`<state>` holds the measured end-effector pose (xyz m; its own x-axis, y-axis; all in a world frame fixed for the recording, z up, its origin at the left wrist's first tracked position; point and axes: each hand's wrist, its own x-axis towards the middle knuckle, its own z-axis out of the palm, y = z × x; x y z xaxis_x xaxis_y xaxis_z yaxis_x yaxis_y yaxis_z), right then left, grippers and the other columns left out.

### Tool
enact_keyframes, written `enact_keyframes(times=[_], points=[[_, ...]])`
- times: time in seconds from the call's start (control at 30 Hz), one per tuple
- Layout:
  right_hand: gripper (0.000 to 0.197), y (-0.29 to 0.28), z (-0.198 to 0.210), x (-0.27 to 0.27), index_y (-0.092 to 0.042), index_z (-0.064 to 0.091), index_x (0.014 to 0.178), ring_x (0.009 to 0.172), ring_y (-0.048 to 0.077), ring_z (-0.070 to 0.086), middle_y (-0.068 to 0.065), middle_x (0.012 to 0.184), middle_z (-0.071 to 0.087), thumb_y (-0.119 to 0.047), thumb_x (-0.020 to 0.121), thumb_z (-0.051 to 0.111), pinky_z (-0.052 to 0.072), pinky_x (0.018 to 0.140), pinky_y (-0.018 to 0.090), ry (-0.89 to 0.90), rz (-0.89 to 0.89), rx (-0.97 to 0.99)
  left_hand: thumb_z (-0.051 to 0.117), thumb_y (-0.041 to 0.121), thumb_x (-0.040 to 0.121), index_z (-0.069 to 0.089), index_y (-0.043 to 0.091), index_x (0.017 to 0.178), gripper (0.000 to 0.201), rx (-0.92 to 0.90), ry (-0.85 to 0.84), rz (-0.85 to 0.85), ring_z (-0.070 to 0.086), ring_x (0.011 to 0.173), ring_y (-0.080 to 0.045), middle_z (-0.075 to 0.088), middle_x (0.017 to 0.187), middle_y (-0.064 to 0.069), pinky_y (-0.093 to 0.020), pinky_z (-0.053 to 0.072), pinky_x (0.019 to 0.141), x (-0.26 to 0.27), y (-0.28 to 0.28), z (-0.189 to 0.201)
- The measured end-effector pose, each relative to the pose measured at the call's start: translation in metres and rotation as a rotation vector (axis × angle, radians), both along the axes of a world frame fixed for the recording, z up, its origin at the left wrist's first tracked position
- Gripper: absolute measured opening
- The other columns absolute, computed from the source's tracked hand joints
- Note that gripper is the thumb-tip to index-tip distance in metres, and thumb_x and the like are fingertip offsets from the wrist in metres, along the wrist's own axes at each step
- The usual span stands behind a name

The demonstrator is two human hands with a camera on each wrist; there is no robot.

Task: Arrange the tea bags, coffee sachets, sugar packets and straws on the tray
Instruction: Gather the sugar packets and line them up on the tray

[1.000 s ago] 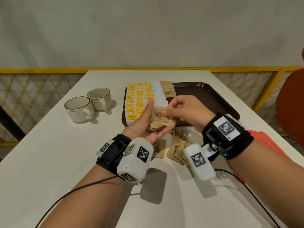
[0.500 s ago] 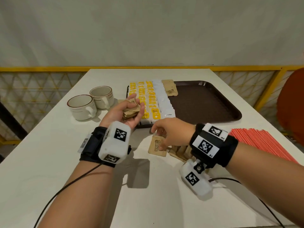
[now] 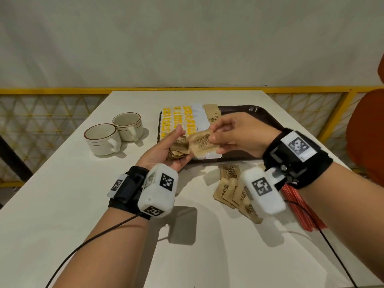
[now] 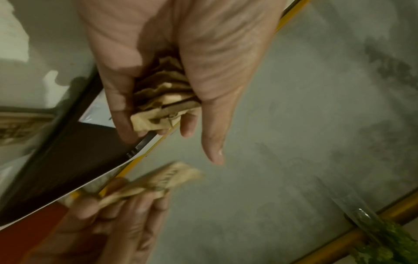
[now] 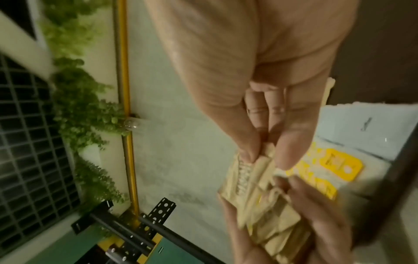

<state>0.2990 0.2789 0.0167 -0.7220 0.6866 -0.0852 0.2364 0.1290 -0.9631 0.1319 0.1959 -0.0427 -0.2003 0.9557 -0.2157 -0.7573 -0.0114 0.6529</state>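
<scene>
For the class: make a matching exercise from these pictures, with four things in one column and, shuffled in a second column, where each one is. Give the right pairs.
Things:
1. cups
2. yellow packets
3. straws
4. brown stack

Places:
A. in the left hand
B. on the table, left of the tray
C. on the tray, in rows
D. on the table, under the right wrist

Pairs: 1-B, 2-C, 3-D, 4-A

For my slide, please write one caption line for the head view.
Right hand adds a brown packet to the stack held in the left hand, above the tray.
</scene>
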Motion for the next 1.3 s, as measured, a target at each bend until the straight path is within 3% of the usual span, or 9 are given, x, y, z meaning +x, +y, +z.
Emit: enact_keyframes(times=[0.1, 0.27, 0.4, 0.5, 0.6, 0.83, 1.1, 1.2, 1.3], points=[[0.017, -0.003, 0.001, -0.005, -0.007, 0.060, 0.092, 0.066, 0.017, 0.062, 0.007, 0.072, 0.064, 0.002, 0.081, 0.070, 0.056, 0.056, 0.028, 0.039, -0.046, -0.026, 0.068, 0.037, 0.068, 0.055, 0.006, 0.126, 0.067, 0.002, -0.090, -0.071, 0.064, 0.102, -0.028, 0.061, 0.121, -0.018, -0.040, 0.058, 0.079, 0.016, -0.001, 0.003], [0.017, 0.003, -0.011, -0.011, -0.012, 0.061, 0.084, 0.047, 0.007, 0.047, 0.000, 0.064, 0.055, -0.015, 0.077, 0.076, 0.042, 0.048, 0.022, -0.217, -0.113, 0.477, 0.072, 0.022, 0.065, 0.062, 0.002, 0.113, 0.052, -0.013, -0.085, -0.073, 0.068, 0.086, -0.029, 0.065, 0.100, -0.021, -0.036, 0.058, 0.077, 0.030, 0.001, 0.001], [0.022, 0.002, -0.002, -0.011, -0.024, 0.063, 0.095, 0.079, 0.004, 0.053, -0.008, 0.089, 0.059, -0.037, 0.080, 0.072, 0.039, 0.068, 0.020, -0.245, -0.020, 0.772, 0.073, 0.035, 0.067, 0.060, 0.003, 0.115, 0.059, -0.060, -0.168, -0.087, 0.065, 0.096, -0.025, 0.065, 0.107, -0.016, -0.037, 0.059, 0.078, 0.028, 0.005, -0.004], [0.073, -0.005, 0.003, -0.018, -0.020, 0.045, 0.137, 0.118, 0.007, 0.046, -0.006, 0.133, 0.050, -0.050, 0.075, 0.073, 0.037, 0.094, 0.021, -0.499, 0.253, 0.821, 0.064, 0.056, 0.070, 0.058, 0.004, 0.120, 0.072, -0.052, -0.146, -0.130, 0.064, 0.103, -0.028, 0.064, 0.117, -0.018, -0.043, 0.053, 0.088, 0.028, 0.004, -0.002], [0.075, -0.008, -0.010, -0.028, -0.023, 0.041, 0.137, 0.121, 0.015, 0.045, -0.004, 0.127, 0.050, -0.053, 0.075, 0.072, 0.031, 0.106, 0.038, -0.692, 0.365, 0.945, 0.044, 0.071, 0.077, 0.061, 0.004, 0.119, 0.081, -0.043, -0.088, -0.199, 0.060, 0.112, -0.029, 0.062, 0.123, -0.019, -0.043, 0.046, 0.098, 0.030, 0.003, 0.002], [0.069, -0.010, -0.027, -0.031, -0.014, 0.042, 0.128, 0.104, 0.019, 0.057, 0.004, 0.116, 0.059, -0.024, 0.072, 0.082, 0.046, 0.089, 0.034, -0.426, 0.389, 0.726, 0.032, 0.083, 0.075, 0.074, 0.003, 0.076, 0.090, -0.159, -0.023, -0.155, 0.068, 0.085, -0.028, 0.071, 0.086, -0.016, -0.040, 0.053, 0.080, 0.028, 0.009, -0.002], [0.056, -0.012, -0.035, -0.038, -0.013, 0.050, 0.122, 0.102, 0.023, 0.055, 0.004, 0.113, 0.058, -0.036, 0.077, 0.076, 0.045, 0.086, 0.040, -0.501, 0.393, 0.959, 0.020, 0.086, 0.073, 0.068, 0.008, 0.094, 0.094, -0.242, 0.083, -0.165, 0.063, 0.092, -0.035, 0.072, 0.085, -0.018, -0.055, 0.043, 0.094, 0.023, 0.015, -0.008], [0.060, -0.011, -0.032, -0.036, -0.018, 0.051, 0.120, 0.096, 0.020, 0.059, 0.000, 0.107, 0.063, -0.049, 0.074, 0.075, 0.047, 0.081, 0.038, -0.454, 0.313, 1.001, 0.041, 0.083, 0.066, 0.067, 0.008, 0.105, 0.089, -0.176, 0.023, -0.203, 0.062, 0.106, -0.037, 0.069, 0.107, -0.018, -0.058, 0.042, 0.098, 0.023, 0.008, -0.005], [0.062, -0.011, -0.030, -0.034, -0.022, 0.054, 0.115, 0.087, 0.018, 0.062, -0.002, 0.096, 0.068, -0.058, 0.068, 0.074, 0.046, 0.074, 0.032, -0.447, 0.203, 1.065, 0.069, 0.048, 0.064, 0.063, 0.009, 0.115, 0.064, -0.055, -0.053, -0.167, 0.060, 0.112, -0.034, 0.067, 0.114, -0.016, -0.059, 0.040, 0.100, 0.030, -0.001, -0.004]])
